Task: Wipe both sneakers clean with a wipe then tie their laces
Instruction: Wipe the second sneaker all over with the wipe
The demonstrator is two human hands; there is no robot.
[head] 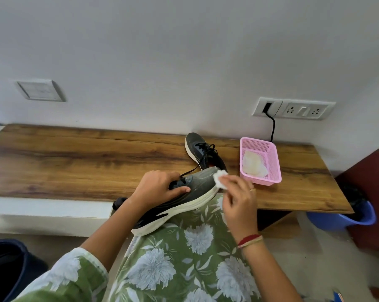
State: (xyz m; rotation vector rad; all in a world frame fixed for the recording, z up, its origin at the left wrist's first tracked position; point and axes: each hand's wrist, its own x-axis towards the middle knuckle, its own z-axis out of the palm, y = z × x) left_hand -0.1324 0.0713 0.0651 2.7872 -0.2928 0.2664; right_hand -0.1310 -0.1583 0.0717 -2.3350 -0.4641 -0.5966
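A grey sneaker with a white sole lies across my lap, toe pointing toward the wooden table. My left hand grips it over the tongue and laces. My right hand pinches a small white wipe against the sneaker's toe. A loose black lace runs from under my left hand up toward the second sneaker, which stands on the table behind with its laces untied.
A pink plastic basket holding a crumpled wipe sits on the table right of the sneakers. A black cable hangs from a wall socket behind it. A blue bin stands at the table's right end; a dark container at lower left.
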